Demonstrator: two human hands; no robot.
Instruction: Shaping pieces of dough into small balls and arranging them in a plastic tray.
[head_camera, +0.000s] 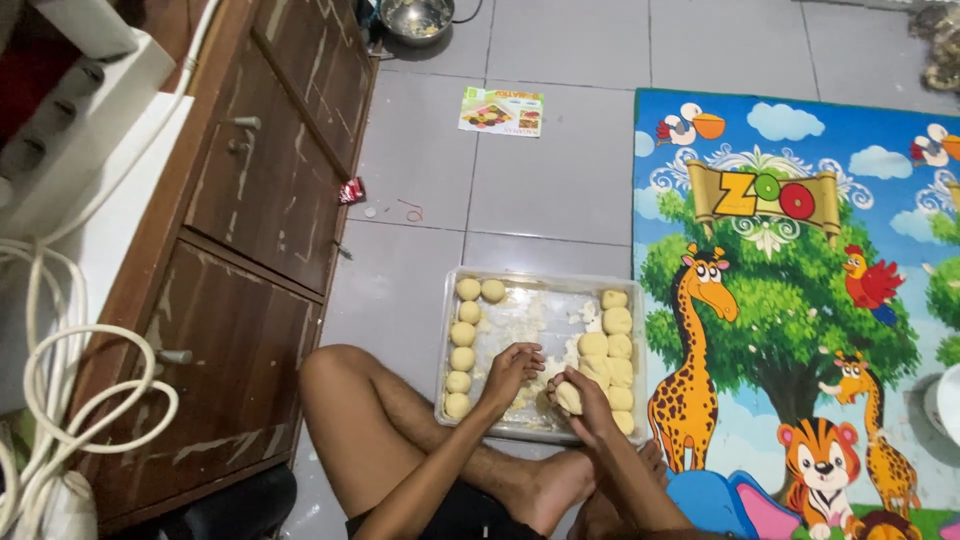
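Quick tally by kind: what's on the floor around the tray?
Pale round dough balls, in the tray or in hand: about 16, edges blur
Rectangular metal baking tray: 1
Round steel bowl: 1
Printed paper leaflet: 1
Colourful animal play mat: 1
Total: about 20

The light is even and rather soft, like indoor room light, and bright enough everywhere. The grey floor tiles (420, 170) show a mild pale sheen in the upper middle. Shadows are weak, darkest at the lower left under the wooden cabinet (250, 250). The white cord (60, 400) at the left edge looks overexposed. The edges bend slightly.
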